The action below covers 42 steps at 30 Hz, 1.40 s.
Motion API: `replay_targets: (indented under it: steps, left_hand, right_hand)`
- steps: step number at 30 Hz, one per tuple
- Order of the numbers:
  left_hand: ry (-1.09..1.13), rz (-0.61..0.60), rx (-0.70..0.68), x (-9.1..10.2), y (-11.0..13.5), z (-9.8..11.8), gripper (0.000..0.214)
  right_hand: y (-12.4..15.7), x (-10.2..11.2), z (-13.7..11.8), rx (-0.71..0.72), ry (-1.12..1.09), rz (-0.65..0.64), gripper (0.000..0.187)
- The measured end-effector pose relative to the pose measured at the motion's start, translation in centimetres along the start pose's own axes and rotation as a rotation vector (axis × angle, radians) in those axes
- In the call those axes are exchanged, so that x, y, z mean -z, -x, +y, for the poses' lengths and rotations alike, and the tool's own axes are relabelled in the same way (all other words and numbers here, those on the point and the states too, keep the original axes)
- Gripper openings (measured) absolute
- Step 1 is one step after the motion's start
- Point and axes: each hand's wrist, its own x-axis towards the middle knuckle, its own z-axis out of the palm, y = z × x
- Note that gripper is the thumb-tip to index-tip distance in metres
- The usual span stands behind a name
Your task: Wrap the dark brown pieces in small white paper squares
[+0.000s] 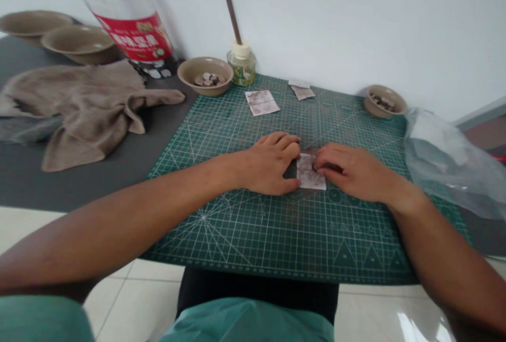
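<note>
A small whitish square sheet with brown smudges (310,176) lies on the green cutting mat (237,231). My left hand (272,165) rests flat at the sheet's left side, thumb and forefinger apart and touching its two left corners. Over the sheet's right part, my right hand (348,168) has its fingertips pinched together and pressed down on the surface. Something small and dark shows at those fingertips, mostly hidden by them. Farther back on the mat is a larger smudged sheet (262,103), and smaller pieces of sheet (302,92) lie near the wall.
A bowl of small round pieces (205,62) stands back left, beside a reed diffuser (242,65). Another small bowl (385,91) and a clear plastic bag (446,157) are at right. Leftward are a brown cloth (90,99), a big red-labelled jar (134,31) and more bowls (79,44).
</note>
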Motion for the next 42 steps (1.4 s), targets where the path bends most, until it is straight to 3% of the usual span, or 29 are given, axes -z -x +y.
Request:
replay_targets:
  steps: [3, 8, 14, 20, 25, 30, 36, 42]
  left_hand:
    - [0.007, -0.002, -0.009, 0.0, 0.0, 0.0, 0.055]
    - [-0.007, 0.008, -0.005, -0.1, 0.0, 0.0, 0.054]
    - [-0.004, -0.030, 0.001, 0.2, 0.0, 0.2, 0.056]
    - [-0.002, 0.006, -0.002, -0.1, 0.0, 0.0, 0.055]
    - [0.004, -0.007, -0.013, -0.3, 0.0, -0.1, 0.056]
    - [-0.018, 0.007, -0.011, -0.1, 0.0, -0.1, 0.053]
    - [-0.009, -0.037, -0.002, 0.3, 0.0, 0.1, 0.054]
    - [-0.023, -0.010, -0.005, 0.0, 0.0, -0.1, 0.055]
  right_hand:
    - [0.1, -0.2, -0.4, 0.079, -0.083, -0.054, 0.010]
    - [-0.3, -0.6, 0.0, -0.047, 0.033, 0.104, 0.011]
    - [0.3, 0.0, 0.1, 0.053, -0.042, -0.051, 0.009]
    - [-0.3, -0.7, 0.0, -0.047, 0.067, 0.107, 0.010]
    - [-0.3, -0.8, -0.3, 0.018, 0.025, 0.045, 0.011]
    - [-0.2, -0.7, 0.0, -0.105, 0.120, 0.142, 0.009]
    - [0.2, -0.5, -0.6, 0.007, -0.011, 0.017, 0.009]
    - [0.0, -0.3, -0.3, -0.117, 0.073, 0.111, 0.009]
